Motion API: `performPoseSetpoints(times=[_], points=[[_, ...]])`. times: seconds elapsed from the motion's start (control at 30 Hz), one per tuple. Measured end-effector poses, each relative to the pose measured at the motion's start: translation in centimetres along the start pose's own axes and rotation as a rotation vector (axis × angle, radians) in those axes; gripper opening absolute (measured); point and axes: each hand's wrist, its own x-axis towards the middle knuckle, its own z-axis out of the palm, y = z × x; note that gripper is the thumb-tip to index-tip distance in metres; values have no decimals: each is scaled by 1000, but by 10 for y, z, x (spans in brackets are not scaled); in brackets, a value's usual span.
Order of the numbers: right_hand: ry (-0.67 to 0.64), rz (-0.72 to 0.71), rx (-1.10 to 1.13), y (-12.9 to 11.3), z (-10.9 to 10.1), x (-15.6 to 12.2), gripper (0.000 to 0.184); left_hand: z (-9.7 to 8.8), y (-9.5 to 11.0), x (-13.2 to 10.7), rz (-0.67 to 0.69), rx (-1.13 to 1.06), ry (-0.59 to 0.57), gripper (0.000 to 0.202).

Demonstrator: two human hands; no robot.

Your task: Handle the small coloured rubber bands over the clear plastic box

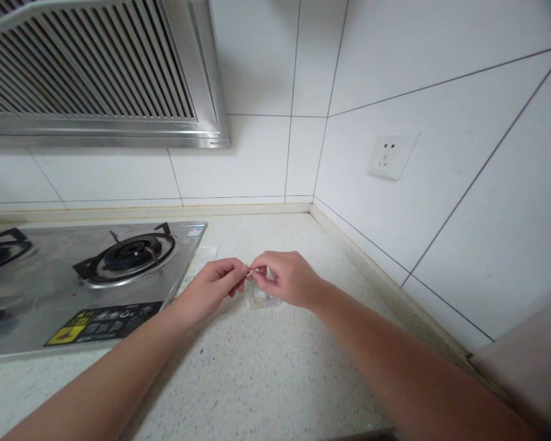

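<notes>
Between my two hands is a small, thin, curved gold-coloured piece (251,272), too small to name for certain. My left hand (217,280) pinches its left end between thumb and forefinger. From the other side my right hand (284,277) grips it with thumb and fingertips, the fingers curled. Just below and behind the fingers, a small clear plastic packet (259,301) lies on the counter with something yellowish inside. My right hand partly hides this packet. Another flat clear plastic piece (207,252) rests beyond my left hand, beside the stove's edge.
On the left is a steel gas stove (174,245) with a black burner (133,252). A range hood (202,131) hangs above it. The speckled counter (257,373) meets tiled walls at the back and right. A wall socket (392,157) is on the right wall.
</notes>
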Motion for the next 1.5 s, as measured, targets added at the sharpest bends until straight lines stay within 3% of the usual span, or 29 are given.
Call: performPoseSetpoints(times=[0.23, 0.43, 0.7, 1.03, 1.5], points=[[-53, 123, 34, -4, -12, -1, 16, 3, 6, -2, 12, -11, 26, 36], [-131, 147, 74, -7, -10, -2, 30, 6, 7, -2, -9, -27, 13, 38], [-121, 121, 79, -8, -9, 0, 19, 7, 2, -1, -13, -42, 5, 40], [-54, 189, 95, -9, -9, -1, 22, 4, 4, -2, 10, -54, 14, 38], [-30, 150, 70, -9, -10, -1, 16, 4, 5, -3, 21, -32, 20, 35]])
